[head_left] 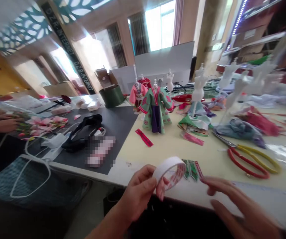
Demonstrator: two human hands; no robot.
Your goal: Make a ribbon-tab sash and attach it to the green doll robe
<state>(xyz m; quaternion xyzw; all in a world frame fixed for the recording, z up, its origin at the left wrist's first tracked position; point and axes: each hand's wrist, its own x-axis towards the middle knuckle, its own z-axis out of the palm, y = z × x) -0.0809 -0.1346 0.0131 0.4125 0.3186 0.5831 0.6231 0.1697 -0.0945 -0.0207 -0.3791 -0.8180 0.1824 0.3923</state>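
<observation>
A roll of white tape is gripped in my left hand, pinched at its left side between thumb and fingers. My right hand holds nothing that I can see; its fingers are apart, the index fingertip close to a small green and red fabric piece. Whether that fingertip touches the fabric I cannot tell. Behind the tape stands a dress form in a green and pink robe. A red fabric strip lies in front of it, and a pink strip lies farther right.
Scissors with red and yellow handles lie at right, beside crumpled cloth. White mannequins stand behind. A black headset, white cable and pink flowers are at left, near another person's hand.
</observation>
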